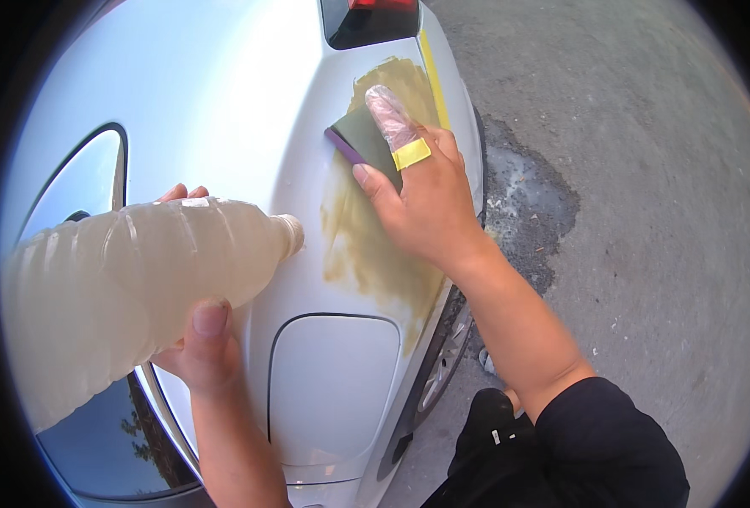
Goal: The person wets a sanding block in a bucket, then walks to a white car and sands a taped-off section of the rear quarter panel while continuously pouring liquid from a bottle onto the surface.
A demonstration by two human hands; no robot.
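My left hand (210, 339) is wrapped round a large clear plastic bottle (138, 279) of cloudy liquid. The bottle lies nearly sideways, and its open-looking neck points right toward the car panel. My right hand (421, 182) grips a sanding block (359, 140), greyish green with a purple edge, and rests it on the panel. One finger of that hand is wrapped in clear plastic film, held by yellow tape (411, 153). Under and around the block spreads an olive-yellow filler patch (375, 241) on the silver-white car body (222, 110).
A strip of yellow tape (432, 76) runs along the panel edge beside the tail light (383, 7). Below the patch is the closed fuel flap (334, 385). The wheel (442, 368) is at the lower right of the car. Wet, whitish asphalt (523, 190) lies alongside.
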